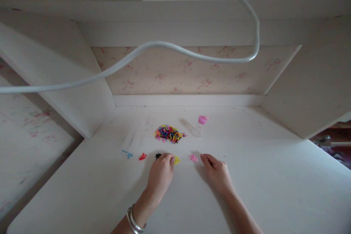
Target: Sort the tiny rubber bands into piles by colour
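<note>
A mixed heap of small colourful rubber bands [169,134] lies on the white tabletop. In front of it runs a row of little single-colour piles: blue bands [128,155], red bands [142,156], black bands [158,156], yellow bands [177,159] and pink bands [193,158]. My left hand [162,172] is closed between the black and yellow piles, partly covering both; whatever its fingers hold is hidden. Just right of the pink pile, my right hand [218,174] has thumb and fingers pinched together, and anything between them is too small to make out.
Behind the pink pile stands a small clear bottle with a pink cap [202,120]. A thick white cable [164,45] curves across the upper view. White side panels and a floral back wall [186,76] enclose the tabletop [274,175]. A shelf above holds plastic-wrapped items.
</note>
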Demonstrator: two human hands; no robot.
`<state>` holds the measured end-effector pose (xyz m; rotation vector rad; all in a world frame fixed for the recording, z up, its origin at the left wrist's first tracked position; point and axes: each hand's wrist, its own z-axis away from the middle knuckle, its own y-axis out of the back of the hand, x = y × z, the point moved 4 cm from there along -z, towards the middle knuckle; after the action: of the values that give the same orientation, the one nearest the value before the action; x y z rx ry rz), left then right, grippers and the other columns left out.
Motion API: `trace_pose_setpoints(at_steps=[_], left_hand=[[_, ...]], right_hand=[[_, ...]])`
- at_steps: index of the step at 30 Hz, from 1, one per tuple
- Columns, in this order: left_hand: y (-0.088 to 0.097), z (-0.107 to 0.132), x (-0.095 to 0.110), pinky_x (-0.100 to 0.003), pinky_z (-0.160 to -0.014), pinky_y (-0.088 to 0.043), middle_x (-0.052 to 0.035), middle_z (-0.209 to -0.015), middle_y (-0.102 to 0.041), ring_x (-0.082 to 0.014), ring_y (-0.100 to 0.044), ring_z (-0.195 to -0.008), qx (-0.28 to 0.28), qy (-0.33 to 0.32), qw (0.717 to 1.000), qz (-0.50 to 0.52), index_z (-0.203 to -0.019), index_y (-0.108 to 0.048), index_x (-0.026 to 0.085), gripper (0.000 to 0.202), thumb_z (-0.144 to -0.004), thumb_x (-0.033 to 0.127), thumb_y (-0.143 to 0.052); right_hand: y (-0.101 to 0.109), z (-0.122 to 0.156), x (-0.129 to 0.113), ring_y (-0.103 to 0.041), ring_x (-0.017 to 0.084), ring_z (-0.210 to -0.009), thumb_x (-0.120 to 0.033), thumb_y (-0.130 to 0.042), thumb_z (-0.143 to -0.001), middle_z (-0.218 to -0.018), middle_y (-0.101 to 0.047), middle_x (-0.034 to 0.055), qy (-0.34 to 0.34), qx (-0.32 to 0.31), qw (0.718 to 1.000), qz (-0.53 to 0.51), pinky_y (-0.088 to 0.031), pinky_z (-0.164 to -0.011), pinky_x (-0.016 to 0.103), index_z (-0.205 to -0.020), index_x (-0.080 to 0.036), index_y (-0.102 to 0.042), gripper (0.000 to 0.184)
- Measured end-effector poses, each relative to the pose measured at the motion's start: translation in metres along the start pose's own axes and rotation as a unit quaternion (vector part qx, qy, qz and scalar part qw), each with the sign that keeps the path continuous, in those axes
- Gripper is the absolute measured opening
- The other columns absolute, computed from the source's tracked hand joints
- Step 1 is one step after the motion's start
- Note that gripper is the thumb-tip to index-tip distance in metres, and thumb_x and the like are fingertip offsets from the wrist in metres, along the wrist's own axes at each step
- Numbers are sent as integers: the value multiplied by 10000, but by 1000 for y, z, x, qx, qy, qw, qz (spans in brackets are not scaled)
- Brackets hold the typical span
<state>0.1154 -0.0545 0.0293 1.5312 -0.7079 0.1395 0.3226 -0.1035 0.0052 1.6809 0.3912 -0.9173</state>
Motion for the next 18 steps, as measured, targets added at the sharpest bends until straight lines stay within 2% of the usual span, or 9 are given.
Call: trace_pose_setpoints(at_steps=[6, 10, 15, 18], left_hand=[[-4, 0, 0, -264, -799, -457, -60, -941, -692, -162, -638, -891, -19, 17, 1000, 4, -955, -649, 188, 263, -907, 177, -390], [0, 5, -4, -258, -781, -457, -56, -927, -696, -165, -644, -873, -7, 17, 1000, 13, -924, -653, 196, 243, -896, 183, -412], [13, 21, -13, -232, -693, -462, -37, -872, -695, -153, -652, -784, 16, 5, 999, 33, -877, -639, 213, 221, -895, 210, -419], [19, 38, -26, -234, -699, -478, -43, -870, -691, -150, -651, -764, 36, 3, 998, 56, -898, -637, 213, 232, -902, 252, -409]], right_hand=[[0, -1, 0, -602, 138, -597, -558, -352, -855, -664, -688, 19, 2, 0, 1000, 5, -398, -540, 199, -860, -211, -718, 505], [-1, -2, 2, -621, 148, -636, -565, -339, -858, -690, -699, 27, 0, 1, 1000, -1, -411, -569, 201, -867, -209, -716, 518], [-4, -3, 4, -617, 147, -648, -555, -363, -856, -709, -703, 28, -5, -2, 1000, -7, -405, -578, 205, -879, -200, -713, 499], [-3, -2, 6, -625, 152, -689, -560, -368, -847, -762, -714, 41, -11, 6, 1000, -12, -415, -588, 205, -891, -183, -713, 513]])
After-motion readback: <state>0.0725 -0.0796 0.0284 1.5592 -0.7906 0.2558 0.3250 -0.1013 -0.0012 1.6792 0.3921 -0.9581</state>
